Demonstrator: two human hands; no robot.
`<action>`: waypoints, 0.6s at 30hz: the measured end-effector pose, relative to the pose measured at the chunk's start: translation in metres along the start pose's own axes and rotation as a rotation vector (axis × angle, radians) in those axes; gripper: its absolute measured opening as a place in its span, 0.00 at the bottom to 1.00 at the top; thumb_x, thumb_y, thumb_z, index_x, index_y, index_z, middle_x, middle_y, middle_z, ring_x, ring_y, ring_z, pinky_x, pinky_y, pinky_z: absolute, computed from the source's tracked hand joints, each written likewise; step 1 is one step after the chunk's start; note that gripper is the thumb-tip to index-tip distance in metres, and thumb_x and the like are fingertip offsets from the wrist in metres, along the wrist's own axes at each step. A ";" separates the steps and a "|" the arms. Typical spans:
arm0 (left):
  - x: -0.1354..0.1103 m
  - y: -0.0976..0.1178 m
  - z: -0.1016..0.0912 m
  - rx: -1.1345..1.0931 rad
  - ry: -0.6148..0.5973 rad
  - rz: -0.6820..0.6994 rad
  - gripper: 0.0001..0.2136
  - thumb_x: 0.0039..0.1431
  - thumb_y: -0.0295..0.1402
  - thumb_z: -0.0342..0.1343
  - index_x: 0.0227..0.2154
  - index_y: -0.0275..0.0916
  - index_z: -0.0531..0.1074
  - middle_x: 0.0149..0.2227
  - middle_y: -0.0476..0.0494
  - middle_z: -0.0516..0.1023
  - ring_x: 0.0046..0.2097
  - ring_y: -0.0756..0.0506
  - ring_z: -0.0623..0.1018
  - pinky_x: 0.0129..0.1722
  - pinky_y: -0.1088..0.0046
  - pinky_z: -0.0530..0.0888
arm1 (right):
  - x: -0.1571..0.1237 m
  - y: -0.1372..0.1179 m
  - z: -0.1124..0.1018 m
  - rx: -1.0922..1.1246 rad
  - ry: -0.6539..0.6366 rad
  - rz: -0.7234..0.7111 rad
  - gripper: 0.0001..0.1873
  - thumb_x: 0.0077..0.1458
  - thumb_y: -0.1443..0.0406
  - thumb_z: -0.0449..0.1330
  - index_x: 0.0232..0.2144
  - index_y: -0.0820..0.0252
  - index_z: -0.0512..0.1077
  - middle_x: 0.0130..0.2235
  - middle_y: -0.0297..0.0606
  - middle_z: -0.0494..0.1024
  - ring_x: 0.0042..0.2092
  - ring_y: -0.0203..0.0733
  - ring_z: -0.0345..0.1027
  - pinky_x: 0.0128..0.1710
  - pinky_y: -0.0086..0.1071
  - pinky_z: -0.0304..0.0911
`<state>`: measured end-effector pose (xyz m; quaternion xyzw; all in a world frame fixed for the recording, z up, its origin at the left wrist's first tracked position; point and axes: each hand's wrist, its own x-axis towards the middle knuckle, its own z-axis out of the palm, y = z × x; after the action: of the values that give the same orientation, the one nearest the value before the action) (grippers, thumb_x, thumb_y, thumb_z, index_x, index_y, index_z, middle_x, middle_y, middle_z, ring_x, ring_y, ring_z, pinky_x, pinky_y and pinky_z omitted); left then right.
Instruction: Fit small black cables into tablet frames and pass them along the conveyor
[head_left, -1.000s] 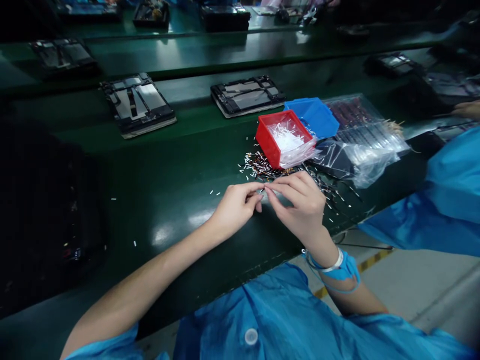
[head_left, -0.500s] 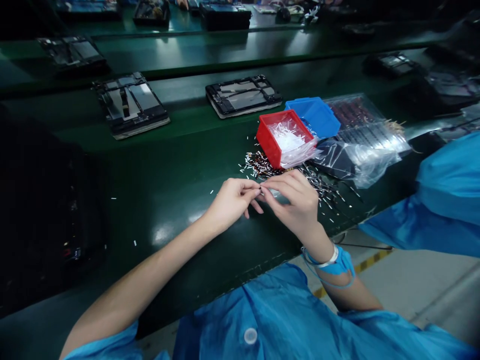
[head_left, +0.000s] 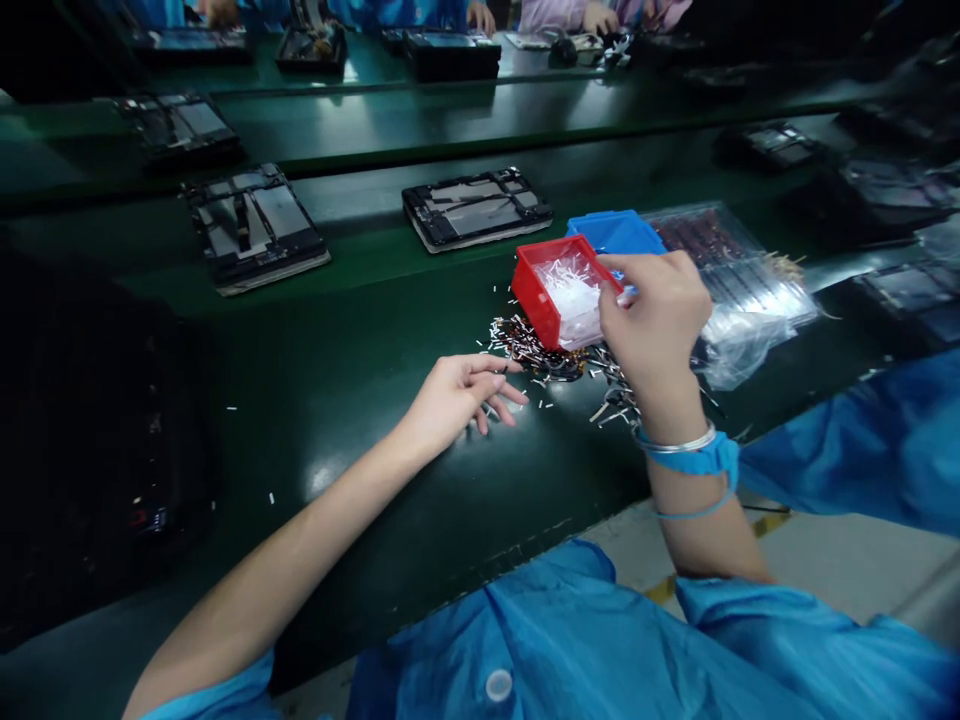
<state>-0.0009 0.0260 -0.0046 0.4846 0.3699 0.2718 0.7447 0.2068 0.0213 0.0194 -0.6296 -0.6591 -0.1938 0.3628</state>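
My left hand (head_left: 459, 397) rests on the green bench, thumb and forefinger pinched on a small dark piece beside a heap of thin dark and white pieces (head_left: 540, 352). My right hand (head_left: 654, 318) is raised over the near right corner of the red bin (head_left: 534, 290), which holds a clear bag of white slivers (head_left: 570, 285). Its fingers are curled and pinched together; what they hold is too small to name. A blue bin (head_left: 611, 231) stands behind the red one.
Clear plastic bags of parts (head_left: 739, 275) lie right of the bins. Open tablet frames (head_left: 475, 207) (head_left: 251, 225) lie on the belt beyond. A co-worker's blue sleeve (head_left: 885, 440) is at right. Other people's hands show at the far top edge.
My hands were joined at the bench in front of the heap. The right hand has lifted away up and right to the red bin; the left stayed down.
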 end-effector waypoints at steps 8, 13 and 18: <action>-0.001 0.009 -0.010 -0.111 -0.166 -0.052 0.12 0.52 0.33 0.59 0.37 0.30 0.74 0.31 0.34 0.81 0.25 0.46 0.79 0.17 0.79 0.67 | -0.017 -0.031 0.012 0.378 -0.166 -0.473 0.09 0.56 0.74 0.57 0.33 0.59 0.76 0.34 0.40 0.80 0.35 0.41 0.68 0.32 0.34 0.68; 0.032 0.030 -0.040 0.178 0.279 0.047 0.12 0.54 0.33 0.57 0.40 0.32 0.75 0.38 0.35 0.81 0.34 0.43 0.80 0.22 0.76 0.71 | -0.016 -0.022 0.014 0.428 -0.112 -0.335 0.08 0.56 0.74 0.59 0.32 0.59 0.76 0.31 0.40 0.78 0.33 0.39 0.67 0.30 0.33 0.67; 0.128 0.067 -0.090 0.324 0.776 0.084 0.15 0.57 0.26 0.58 0.48 0.35 0.69 0.53 0.39 0.71 0.51 0.44 0.74 0.40 0.72 0.75 | -0.019 -0.016 0.013 0.435 -0.198 -0.251 0.08 0.57 0.74 0.58 0.32 0.62 0.77 0.28 0.38 0.76 0.31 0.37 0.66 0.27 0.30 0.64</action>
<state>-0.0038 0.1962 -0.0029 0.4718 0.6407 0.4026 0.4525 0.1871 0.0153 -0.0004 -0.4662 -0.7903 -0.0287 0.3965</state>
